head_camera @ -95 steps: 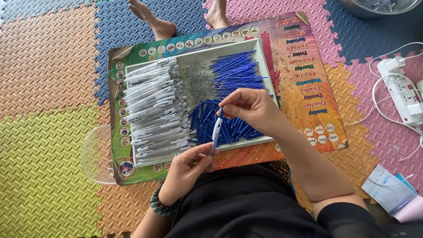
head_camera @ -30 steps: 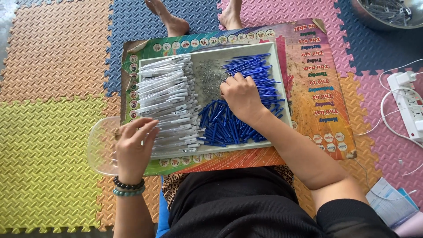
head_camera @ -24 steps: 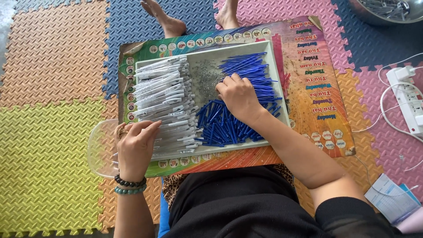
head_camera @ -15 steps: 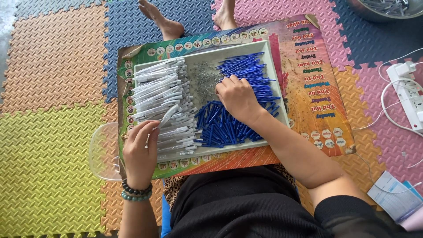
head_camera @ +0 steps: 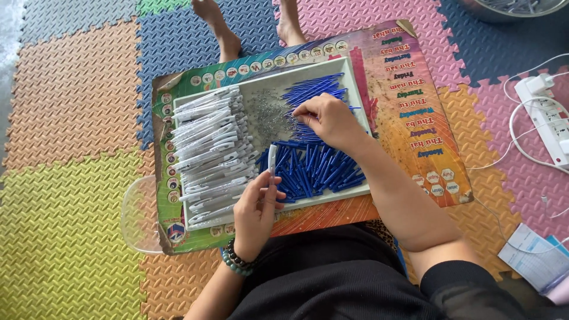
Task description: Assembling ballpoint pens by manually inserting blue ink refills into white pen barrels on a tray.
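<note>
The left hand (head_camera: 255, 213) is closed around a white pen barrel (head_camera: 272, 161), holding it upright over the near edge of the white tray (head_camera: 361, 104), at about 6 o'clock from the tray's middle. The right hand (head_camera: 326, 118) sits at the tray's centre with its fingertips pinched down narrow among the thin blue refills (head_camera: 314, 88); whether it already has one between the fingers I cannot tell.

To do this step well, it seems best to lift a single refill by one end so that its neighbours stay lying flat, keep the barrel steady with its open end toward the other hand, and bring the two together in line rather than at an angle.

The tray lies on a colourful printed board (head_camera: 415, 130), which rests on the foam-mat floor (head_camera: 71, 106). Inside the tray, white barrels (head_camera: 207, 148) are stacked in rows from 8 to 10 o'clock. A patch of small silvery springs (head_camera: 264, 115) lies at about 11 o'clock, between the barrels and the refills. The refills fill the 12 to 1 o'clock corner, and a heap of thicker blue pen parts (head_camera: 320, 172) takes up 4 to 5 o'clock. A clear plastic container (head_camera: 133, 213) rests partly under the board's 8 o'clock corner; nothing shows inside it.
</note>
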